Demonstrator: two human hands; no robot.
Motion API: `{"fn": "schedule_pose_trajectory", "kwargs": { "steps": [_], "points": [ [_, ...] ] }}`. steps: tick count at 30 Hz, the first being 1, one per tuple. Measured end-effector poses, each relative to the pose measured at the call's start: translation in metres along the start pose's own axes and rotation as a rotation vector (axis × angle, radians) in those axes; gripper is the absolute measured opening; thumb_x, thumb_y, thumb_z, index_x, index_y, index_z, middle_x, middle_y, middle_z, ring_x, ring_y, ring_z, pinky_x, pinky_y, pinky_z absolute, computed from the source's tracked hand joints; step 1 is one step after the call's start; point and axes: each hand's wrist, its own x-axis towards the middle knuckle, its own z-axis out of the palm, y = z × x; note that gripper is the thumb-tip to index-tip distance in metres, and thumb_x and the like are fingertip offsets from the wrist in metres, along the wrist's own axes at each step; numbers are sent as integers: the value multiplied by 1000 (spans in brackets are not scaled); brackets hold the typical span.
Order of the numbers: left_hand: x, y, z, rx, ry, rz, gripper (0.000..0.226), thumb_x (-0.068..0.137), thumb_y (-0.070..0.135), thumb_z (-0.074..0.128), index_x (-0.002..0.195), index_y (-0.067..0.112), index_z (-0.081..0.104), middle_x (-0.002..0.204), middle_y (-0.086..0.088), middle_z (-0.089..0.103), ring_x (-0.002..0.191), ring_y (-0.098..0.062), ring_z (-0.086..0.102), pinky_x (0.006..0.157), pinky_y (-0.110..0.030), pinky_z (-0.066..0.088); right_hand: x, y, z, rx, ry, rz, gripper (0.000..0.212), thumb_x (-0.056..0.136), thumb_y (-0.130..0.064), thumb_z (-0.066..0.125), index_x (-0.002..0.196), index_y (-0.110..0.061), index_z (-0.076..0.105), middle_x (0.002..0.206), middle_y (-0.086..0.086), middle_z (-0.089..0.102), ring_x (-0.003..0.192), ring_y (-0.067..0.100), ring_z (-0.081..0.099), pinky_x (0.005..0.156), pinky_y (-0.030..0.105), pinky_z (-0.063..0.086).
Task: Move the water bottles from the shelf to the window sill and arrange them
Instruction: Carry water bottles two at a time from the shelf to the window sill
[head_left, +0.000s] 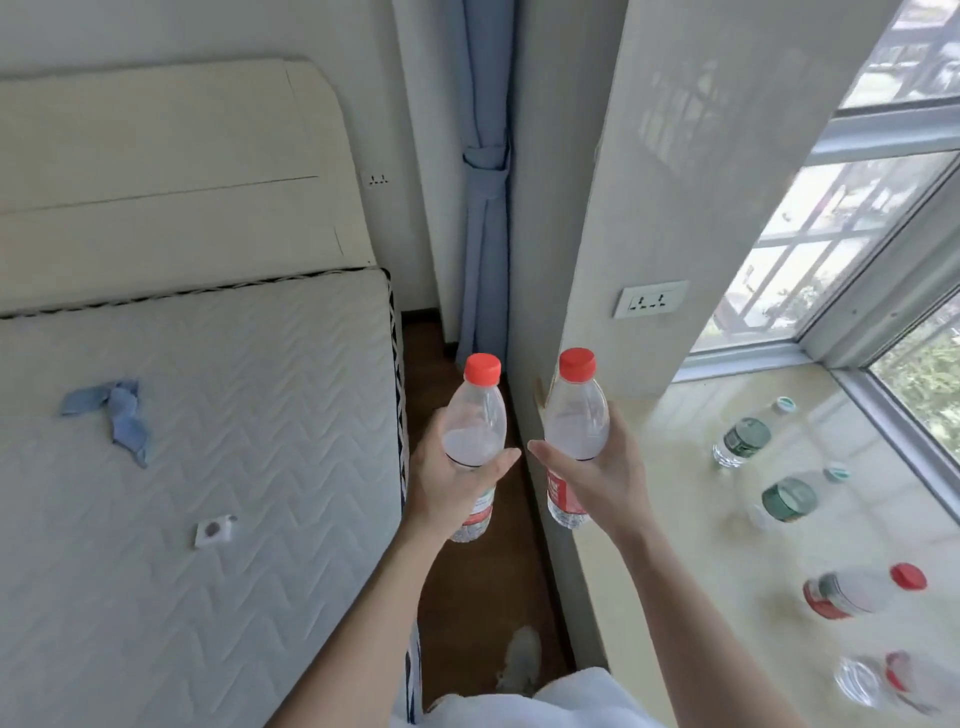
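My left hand (449, 480) grips a clear red-capped water bottle (477, 415) upright over the floor gap beside the bed. A second red-capped bottle (575, 415) with a red label stands upright in my right hand (610, 470), just left of the window sill's near edge. On the cream window sill (675, 519) stand several bottles along the window: two green-labelled ones (743, 439) (787, 499) and two red-capped ones (857, 592) (883, 680). The shelf is out of view.
A bare quilted mattress (208, 441) with a headboard fills the left, with a blue cloth (117, 415) and a small white packet (213, 530) on it. A tied blue curtain (485, 208) hangs in the corner. A wall socket (649, 301) sits above the sill.
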Motion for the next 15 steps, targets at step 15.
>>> {"fn": "schedule_pose_trajectory", "kwargs": {
  "steps": [15],
  "points": [
    [166, 44, 115, -26, -388, 69, 64, 57, 58, 80, 114, 41, 55, 111, 21, 64, 111, -3, 59, 95, -37, 52, 153, 27, -63, -16, 303, 213, 51, 70, -35, 88, 109, -28, 56, 96, -13, 64, 91, -5, 59, 69, 15, 43]
  ]
}}
